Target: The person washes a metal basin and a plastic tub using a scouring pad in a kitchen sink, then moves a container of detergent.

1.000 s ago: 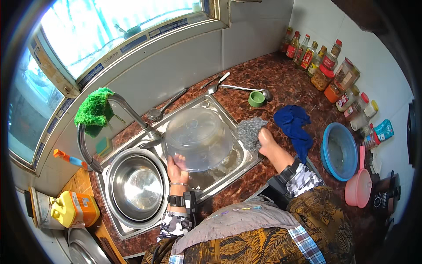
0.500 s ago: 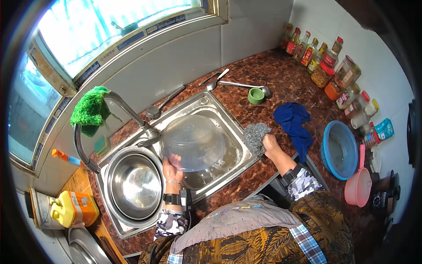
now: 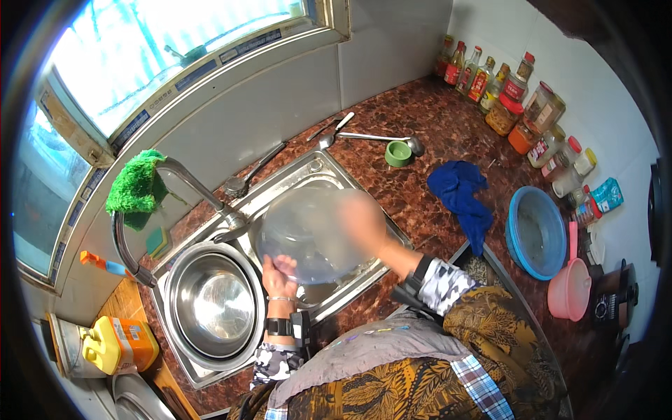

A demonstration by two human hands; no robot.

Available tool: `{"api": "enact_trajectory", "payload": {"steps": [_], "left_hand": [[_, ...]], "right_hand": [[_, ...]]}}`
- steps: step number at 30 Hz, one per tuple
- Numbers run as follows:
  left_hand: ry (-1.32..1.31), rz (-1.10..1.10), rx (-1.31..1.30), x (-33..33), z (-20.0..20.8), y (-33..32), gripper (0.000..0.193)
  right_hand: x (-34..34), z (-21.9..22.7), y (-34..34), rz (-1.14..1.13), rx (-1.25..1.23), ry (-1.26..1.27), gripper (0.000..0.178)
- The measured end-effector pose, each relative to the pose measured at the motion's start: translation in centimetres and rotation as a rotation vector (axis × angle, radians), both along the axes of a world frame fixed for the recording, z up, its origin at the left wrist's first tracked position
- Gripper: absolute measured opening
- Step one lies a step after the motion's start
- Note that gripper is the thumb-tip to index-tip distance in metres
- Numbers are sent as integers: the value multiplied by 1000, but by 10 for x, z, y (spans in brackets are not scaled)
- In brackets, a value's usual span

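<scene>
A clear plastic bowl (image 3: 297,234) is tilted over the right-hand sink basin. At its near left edge my left hand (image 3: 280,278) grips the rim, fingers curled against the plastic. My right hand (image 3: 365,225) is over the bowl's right side, smeared by motion. The steel wool scourer it held is only a grey blur at the hand, partly lost against the bowl. Beneath the bowl, the basin (image 3: 350,276) holds some cloudy water.
Left of the bowl, a steel pot (image 3: 217,308) fills the other basin. The faucet (image 3: 199,183) arches there, draped with a green cloth (image 3: 136,189). Rightward lie a blue cloth (image 3: 458,196), a green cup (image 3: 398,153), a blue basin (image 3: 537,234) and a pink dipper (image 3: 568,290).
My right hand has swung left with the steel wool scourer, from above the counter to the bowl. The left hand keeps its grip on the rim. The whole view has shifted slightly.
</scene>
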State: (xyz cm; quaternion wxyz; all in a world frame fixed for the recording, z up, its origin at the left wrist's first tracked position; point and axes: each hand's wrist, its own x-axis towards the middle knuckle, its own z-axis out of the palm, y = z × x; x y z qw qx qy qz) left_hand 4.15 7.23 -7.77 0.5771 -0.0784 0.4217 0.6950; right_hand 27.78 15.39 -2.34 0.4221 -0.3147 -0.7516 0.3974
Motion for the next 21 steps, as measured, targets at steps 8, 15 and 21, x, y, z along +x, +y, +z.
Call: {"api": "enact_trajectory", "payload": {"steps": [8,15,21], "left_hand": [[12,69,-47,13,3,1,46],[-55,-73,1,-3,-25,-12,36],[20,-74,43,-6,10,-8,36]], "right_hand": [[-29,16,-40,-302,164,-137,23],[24,22,6,-362,386,-243,23],[70,16,9,-569,286,-243,25]]}}
